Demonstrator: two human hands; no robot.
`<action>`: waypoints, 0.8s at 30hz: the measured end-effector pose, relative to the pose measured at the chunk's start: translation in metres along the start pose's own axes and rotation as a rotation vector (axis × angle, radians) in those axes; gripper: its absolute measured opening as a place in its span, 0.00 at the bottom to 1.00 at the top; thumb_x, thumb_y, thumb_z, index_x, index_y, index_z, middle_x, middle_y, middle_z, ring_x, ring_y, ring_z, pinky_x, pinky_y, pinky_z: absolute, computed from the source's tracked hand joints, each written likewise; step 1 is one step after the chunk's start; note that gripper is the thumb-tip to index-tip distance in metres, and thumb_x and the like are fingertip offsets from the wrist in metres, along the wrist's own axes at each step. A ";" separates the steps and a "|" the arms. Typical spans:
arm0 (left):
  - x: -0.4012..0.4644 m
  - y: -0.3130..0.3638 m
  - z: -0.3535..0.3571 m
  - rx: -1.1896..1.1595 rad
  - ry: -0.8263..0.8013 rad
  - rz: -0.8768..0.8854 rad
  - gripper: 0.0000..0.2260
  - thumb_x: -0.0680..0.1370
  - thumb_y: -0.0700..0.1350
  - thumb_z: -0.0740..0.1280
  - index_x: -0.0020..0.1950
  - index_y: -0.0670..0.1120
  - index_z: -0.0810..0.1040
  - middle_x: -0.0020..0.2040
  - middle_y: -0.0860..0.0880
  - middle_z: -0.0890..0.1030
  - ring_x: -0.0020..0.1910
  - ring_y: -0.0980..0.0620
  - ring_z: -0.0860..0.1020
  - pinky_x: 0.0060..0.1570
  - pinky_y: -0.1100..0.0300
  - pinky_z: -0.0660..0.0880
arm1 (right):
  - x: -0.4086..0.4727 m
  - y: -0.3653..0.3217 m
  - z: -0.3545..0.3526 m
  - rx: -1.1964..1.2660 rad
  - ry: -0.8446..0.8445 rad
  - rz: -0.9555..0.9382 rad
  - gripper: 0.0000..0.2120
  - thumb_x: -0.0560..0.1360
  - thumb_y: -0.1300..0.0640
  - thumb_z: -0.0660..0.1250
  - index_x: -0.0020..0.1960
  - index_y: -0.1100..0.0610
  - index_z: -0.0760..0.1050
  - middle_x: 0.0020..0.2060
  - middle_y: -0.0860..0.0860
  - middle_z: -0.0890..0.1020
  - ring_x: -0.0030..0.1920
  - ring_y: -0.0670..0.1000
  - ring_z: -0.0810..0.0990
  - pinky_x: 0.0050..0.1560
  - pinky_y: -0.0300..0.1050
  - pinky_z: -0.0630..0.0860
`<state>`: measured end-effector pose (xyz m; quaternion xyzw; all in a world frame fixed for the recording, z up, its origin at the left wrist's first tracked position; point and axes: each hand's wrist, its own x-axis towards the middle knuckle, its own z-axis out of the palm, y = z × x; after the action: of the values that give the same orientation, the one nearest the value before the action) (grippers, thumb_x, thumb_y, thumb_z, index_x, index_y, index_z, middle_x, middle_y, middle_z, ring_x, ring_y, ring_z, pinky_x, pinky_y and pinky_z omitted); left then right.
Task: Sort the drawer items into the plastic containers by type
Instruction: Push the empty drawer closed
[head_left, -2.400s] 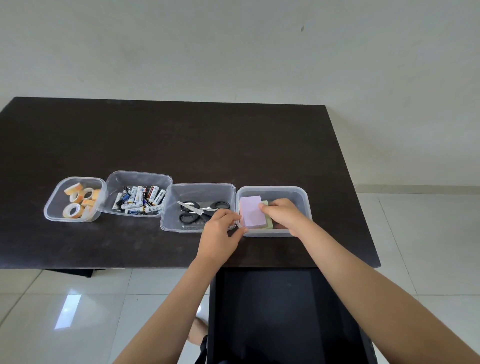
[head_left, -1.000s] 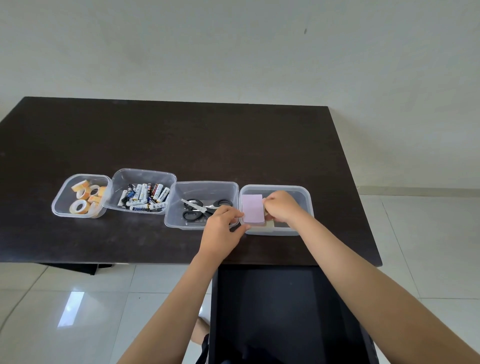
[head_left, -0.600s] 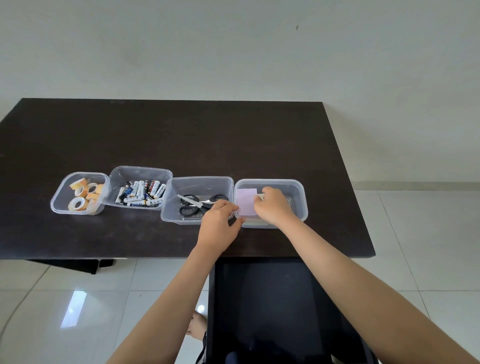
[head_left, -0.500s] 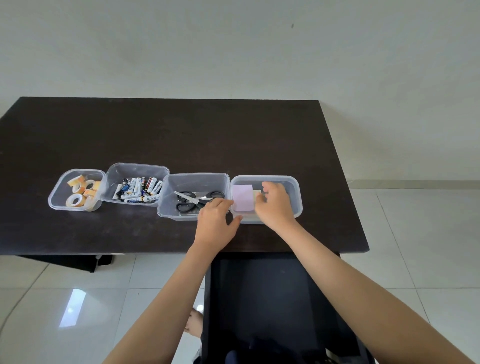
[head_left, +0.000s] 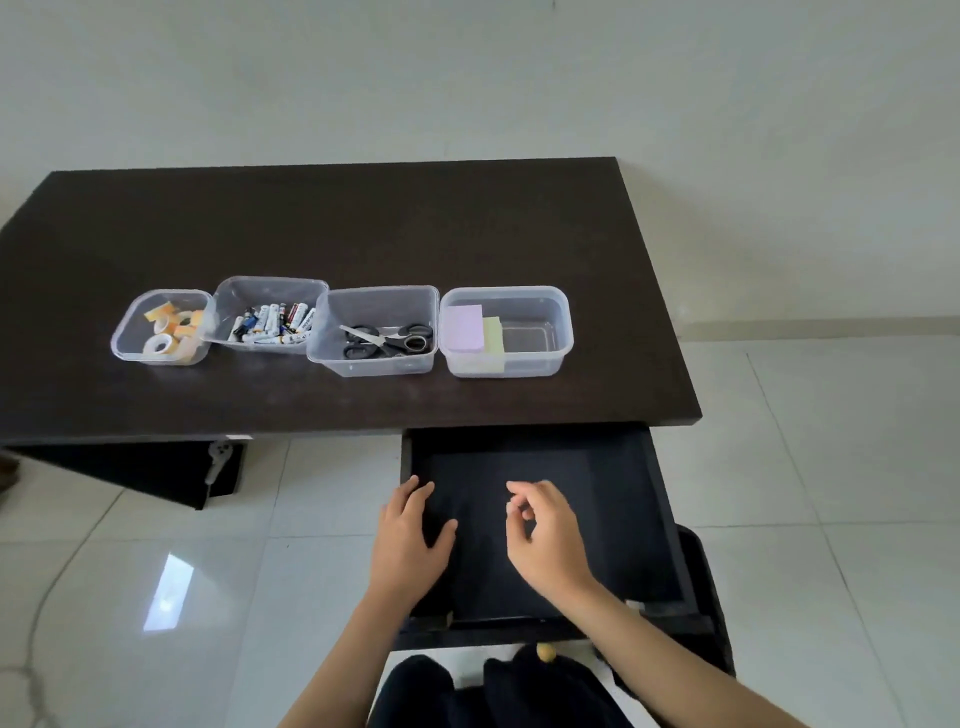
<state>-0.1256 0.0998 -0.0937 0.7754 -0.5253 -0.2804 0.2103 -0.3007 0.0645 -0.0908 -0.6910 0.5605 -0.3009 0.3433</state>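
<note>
Scissors (head_left: 387, 340) lengthwise (blades leftward)

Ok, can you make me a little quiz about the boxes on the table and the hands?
1. True or false: the black-handled scissors lie in the clear plastic container furthest right.
2. Which holds the small batteries? A) the clear container second from the left B) the open black drawer
3. Fill in: beside the purple sticky-note pad lies a pale ____ pad.

Key: 1 false, they lie in the third container from the left. 2 A. 3 yellow.
Bonus fact: the left hand and right hand hold nothing.
</note>
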 end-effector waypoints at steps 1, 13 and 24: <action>-0.008 -0.007 0.001 0.002 -0.035 -0.025 0.26 0.75 0.50 0.69 0.71 0.45 0.68 0.73 0.49 0.65 0.72 0.49 0.63 0.69 0.59 0.62 | -0.017 0.003 0.003 0.002 0.012 0.037 0.12 0.75 0.62 0.65 0.57 0.57 0.78 0.42 0.44 0.76 0.44 0.44 0.75 0.45 0.25 0.71; -0.076 -0.069 -0.005 -0.064 -0.352 -0.132 0.37 0.70 0.53 0.74 0.74 0.48 0.62 0.73 0.49 0.62 0.66 0.47 0.71 0.66 0.54 0.70 | -0.156 -0.001 0.047 0.368 0.394 0.915 0.19 0.74 0.57 0.69 0.62 0.59 0.68 0.47 0.52 0.77 0.49 0.54 0.79 0.47 0.40 0.70; -0.084 -0.075 0.003 -0.137 -0.305 -0.190 0.38 0.68 0.48 0.77 0.74 0.52 0.62 0.66 0.49 0.73 0.57 0.47 0.77 0.55 0.49 0.78 | -0.148 0.029 0.063 0.917 0.330 1.078 0.41 0.74 0.58 0.69 0.73 0.33 0.48 0.57 0.44 0.77 0.58 0.50 0.79 0.65 0.53 0.69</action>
<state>-0.0994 0.2053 -0.1245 0.7538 -0.4552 -0.4485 0.1531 -0.2950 0.2149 -0.1558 -0.0506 0.6851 -0.3950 0.6100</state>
